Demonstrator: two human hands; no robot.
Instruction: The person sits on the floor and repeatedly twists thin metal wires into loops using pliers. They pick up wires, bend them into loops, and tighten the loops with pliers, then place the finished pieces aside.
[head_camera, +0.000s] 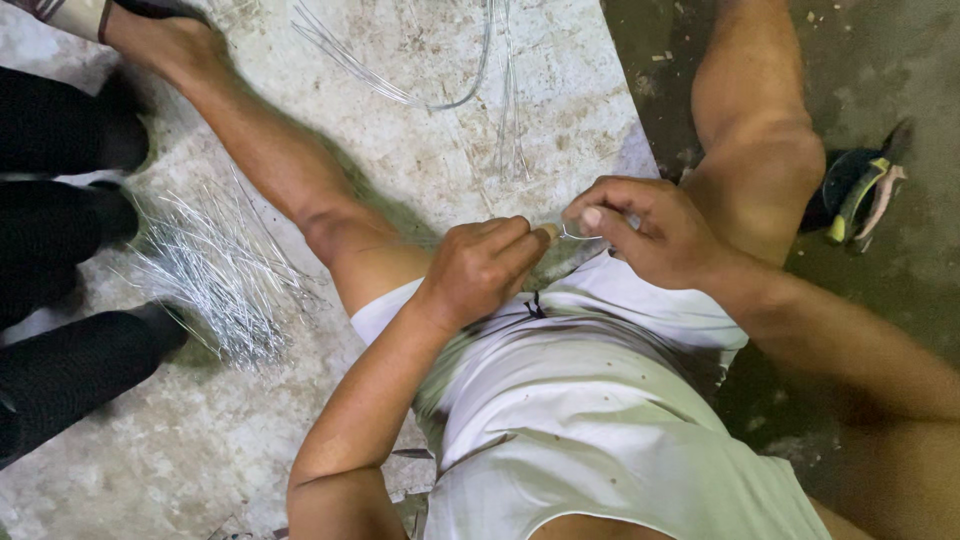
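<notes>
Head view looked straight down on a person seated on a stained concrete slab (420, 150), legs spread, both hands met just above the lap. The left hand (483, 268) was clenched around a small tool with a pale wooden handle end (548, 232), only the tip of which showed past the thumb; what the tool was could not be told. The right hand (645, 232) pinched a short piece of thin wire (575, 236) between thumb and forefinger, holding it against the tool's tip, so the wire sat between the two hands, near the middle of the scene and just in front of the white shorts (560, 400). Judging from that, the step in hand was bending or twisting the wire end around the tool. A next move would call for a steady turn of the left wrist while the right fingers kept the wire from slipping, since the piece looked springy and very fine. To the left lay a loose bundle of cut wires (215, 270) on the slab, beside dark-clad legs (60, 250) of another person. Farther off, long wire strands (430, 80) curved across the slab. At far right a sandal (860, 190) rested on the darker floor.
</notes>
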